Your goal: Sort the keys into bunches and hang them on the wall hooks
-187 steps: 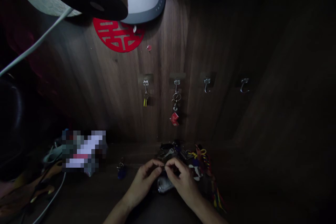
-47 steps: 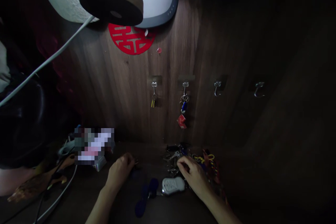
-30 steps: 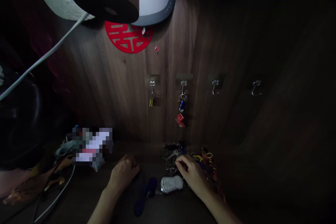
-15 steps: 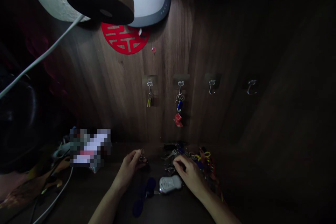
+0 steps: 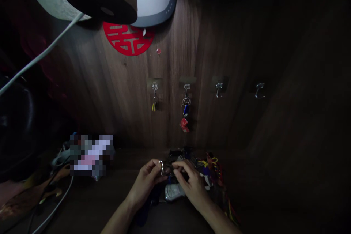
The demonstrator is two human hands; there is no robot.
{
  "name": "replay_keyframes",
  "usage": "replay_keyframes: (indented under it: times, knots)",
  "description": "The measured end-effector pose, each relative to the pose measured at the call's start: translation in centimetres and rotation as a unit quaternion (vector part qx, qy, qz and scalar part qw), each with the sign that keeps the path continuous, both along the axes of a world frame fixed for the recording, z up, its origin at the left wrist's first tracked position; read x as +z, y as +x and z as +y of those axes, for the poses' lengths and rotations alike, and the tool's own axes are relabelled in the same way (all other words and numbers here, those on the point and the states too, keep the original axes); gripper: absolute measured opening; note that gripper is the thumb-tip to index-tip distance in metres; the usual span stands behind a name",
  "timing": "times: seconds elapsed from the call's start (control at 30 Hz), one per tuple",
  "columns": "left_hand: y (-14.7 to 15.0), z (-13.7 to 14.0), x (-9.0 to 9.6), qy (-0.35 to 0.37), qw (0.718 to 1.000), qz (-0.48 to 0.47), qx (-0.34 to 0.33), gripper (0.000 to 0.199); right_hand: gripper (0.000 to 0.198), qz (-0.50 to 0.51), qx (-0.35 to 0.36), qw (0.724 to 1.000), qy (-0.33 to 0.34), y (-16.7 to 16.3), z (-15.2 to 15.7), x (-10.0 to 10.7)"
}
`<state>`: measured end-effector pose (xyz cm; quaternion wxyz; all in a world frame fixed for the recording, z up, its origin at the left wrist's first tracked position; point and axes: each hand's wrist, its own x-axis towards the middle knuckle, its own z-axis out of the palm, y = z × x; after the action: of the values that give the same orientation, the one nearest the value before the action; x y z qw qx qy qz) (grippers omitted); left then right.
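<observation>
My left hand [image 5: 146,179] is closed in a pinch on a shiny metal clip [image 5: 161,166], shaped like a small carabiner. Close beside it, my right hand [image 5: 189,180] has thumb and fingers drawn together at a small dark piece by the clip; I cannot make out what that piece is. Below the hands lies a silver-grey fob-like device [image 5: 173,192], partly covered by my right hand. Dark blue tags [image 5: 142,215] lie in shadow by my left wrist. Behind my right hand is a heap of keys [image 5: 178,153], partly hidden.
Four-hook row aside, several metal hooks [image 5: 219,90] line the wooden wall. Keys [image 5: 154,106] hang from one, and a ring with blue and red tags [image 5: 184,123] from another. Colourful cords [image 5: 211,162] lie at right. A white cable [image 5: 44,56] and a lamp-like object [image 5: 100,2] are left.
My left hand has moved right with the metal clip, towards my right hand. My right hand has shifted slightly left, and both now meet in front of the key heap.
</observation>
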<state>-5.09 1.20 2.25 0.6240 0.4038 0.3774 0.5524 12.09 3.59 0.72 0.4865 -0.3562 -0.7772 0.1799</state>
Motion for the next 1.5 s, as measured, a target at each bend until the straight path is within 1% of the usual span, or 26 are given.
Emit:
replay_keyframes:
  times: [0.1,0.2,0.33,0.43,0.53,0.57,0.63,0.77,0.83,0.93,1.07,1.2,1.33,1.4,1.5]
  knots:
    - [0.3,-0.1,0.0,0.023,0.999,0.035,0.0,0.026,0.015,-0.005,0.024,1.0,-0.007,-0.3,-0.5,0.3]
    - [0.4,-0.1,0.2,0.045,0.996,0.067,0.029,0.026,0.01,-0.015,0.039,0.999,-0.011,-0.7,-0.9,0.6]
    - [0.5,-0.1,0.4,0.069,0.99,0.093,0.079,0.027,0.012,-0.01,0.022,1.0,-0.016,-1.2,-1.0,0.3]
    - [0.5,0.0,0.4,0.083,0.987,0.111,0.081,0.026,0.001,-0.006,0.004,1.0,-0.008,-1.5,-0.8,-0.1]
    - [0.5,0.0,0.4,0.09,0.985,0.129,0.075,0.027,0.012,0.002,0.003,1.0,-0.021,-1.5,-0.8,-0.1]
    - [0.5,0.0,0.4,0.09,0.984,0.135,0.075,0.028,0.013,0.008,0.007,0.999,-0.035,-1.5,-0.8,0.1]
    - [0.4,0.0,0.5,0.092,0.983,0.139,0.078,0.027,0.016,0.026,0.023,0.996,-0.085,-1.5,-0.9,0.5]
    - [0.1,-0.1,0.7,0.107,0.983,0.129,0.082,0.024,0.024,0.072,0.086,0.974,-0.196,-1.4,-1.2,1.2]
    - [0.0,-0.1,0.7,0.112,0.983,0.129,0.069,0.025,0.026,0.092,0.119,0.962,-0.229,-1.4,-1.3,1.5]
    - [-0.2,-0.2,0.8,0.106,0.984,0.136,0.051,0.022,0.029,0.105,0.147,0.95,-0.253,-1.4,-1.4,1.5]
    - [-0.2,-0.3,1.0,0.107,0.983,0.14,0.053,0.019,0.029,0.095,0.147,0.95,-0.257,-1.6,-1.4,1.4]
    - [-0.1,-0.3,0.7,0.12,0.978,0.158,0.057,0.021,0.024,0.09,0.126,0.962,-0.224,-1.6,-1.3,1.2]
    - [-0.1,-0.1,0.5,0.123,0.972,0.189,0.061,0.024,0.025,0.076,0.094,0.971,-0.204,-1.6,-1.4,1.2]
    - [-0.3,0.0,0.4,0.118,0.969,0.203,0.077,0.025,0.025,0.077,0.089,0.972,-0.204,-1.4,-1.3,1.3]
    - [-1.1,0.6,0.0,0.104,0.96,0.228,0.123,0.029,0.027,0.093,0.071,0.973,-0.2,-1.0,-1.0,1.3]
